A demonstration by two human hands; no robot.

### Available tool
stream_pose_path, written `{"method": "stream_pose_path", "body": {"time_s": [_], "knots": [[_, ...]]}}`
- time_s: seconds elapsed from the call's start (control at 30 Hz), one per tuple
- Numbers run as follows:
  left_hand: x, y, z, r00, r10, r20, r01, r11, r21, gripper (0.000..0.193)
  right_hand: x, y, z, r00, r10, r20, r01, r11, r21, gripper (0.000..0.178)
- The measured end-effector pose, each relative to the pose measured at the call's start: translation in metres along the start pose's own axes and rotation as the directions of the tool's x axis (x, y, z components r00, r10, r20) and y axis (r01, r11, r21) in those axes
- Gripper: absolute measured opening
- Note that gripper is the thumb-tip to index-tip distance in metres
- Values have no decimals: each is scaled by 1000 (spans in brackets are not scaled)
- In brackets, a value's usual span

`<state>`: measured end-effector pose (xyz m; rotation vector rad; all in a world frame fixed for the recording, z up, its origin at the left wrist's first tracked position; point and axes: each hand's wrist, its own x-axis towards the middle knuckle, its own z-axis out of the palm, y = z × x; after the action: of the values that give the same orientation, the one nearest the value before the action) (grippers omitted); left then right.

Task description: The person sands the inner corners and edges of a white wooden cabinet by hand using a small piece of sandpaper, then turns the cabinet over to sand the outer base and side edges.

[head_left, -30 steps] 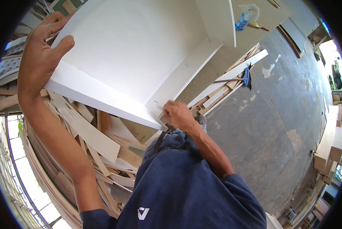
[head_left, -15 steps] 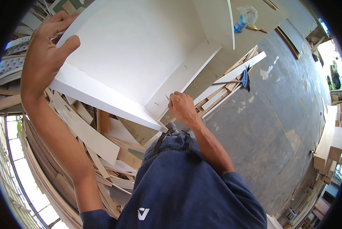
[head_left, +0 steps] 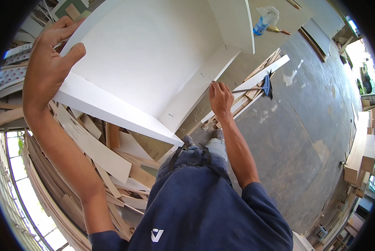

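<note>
A white box-shaped cabinet (head_left: 145, 50) lies tilted across the upper middle, its inside facing me. My left hand (head_left: 49, 58) is hooked over its left edge, thumb on the near side and fingers partly hidden beyond. My right hand (head_left: 221, 98) is closed in a pinch beside the outer edge of the cabinet's right-hand board (head_left: 196, 90). A small thin tip shows at its fingers, too small to name. Several small slots or fittings dot that board in a row, one fitting (head_left: 170, 115) sitting near its lower end.
Wood strips (head_left: 254, 98) lie on the grey floor to the right, with a blue-headed brush (head_left: 267, 87) on a long handle across them. Farther off stand a blue bottle (head_left: 260, 27) and a paintbrush (head_left: 279, 30). Stacked offcuts (head_left: 99, 146) crowd the left.
My right hand has moved up and to the right, farther along the board's edge, still closed. My left hand keeps its place on the cabinet.
</note>
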<state>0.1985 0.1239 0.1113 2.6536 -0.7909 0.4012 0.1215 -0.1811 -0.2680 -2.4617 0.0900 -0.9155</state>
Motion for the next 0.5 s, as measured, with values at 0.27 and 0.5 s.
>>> {"method": "stream_pose_path", "body": {"time_s": [0.27,0.5], "knots": [[1,-5,-2,1000,-7,22,7,1000,3,48,-97,-78,-4,927,-340,159,264,892,368,9],[-1,-18,2,998,36,-52,-34,998,44,49,-35,-46,-16,892,-137,431,13,960,279,10]]}}
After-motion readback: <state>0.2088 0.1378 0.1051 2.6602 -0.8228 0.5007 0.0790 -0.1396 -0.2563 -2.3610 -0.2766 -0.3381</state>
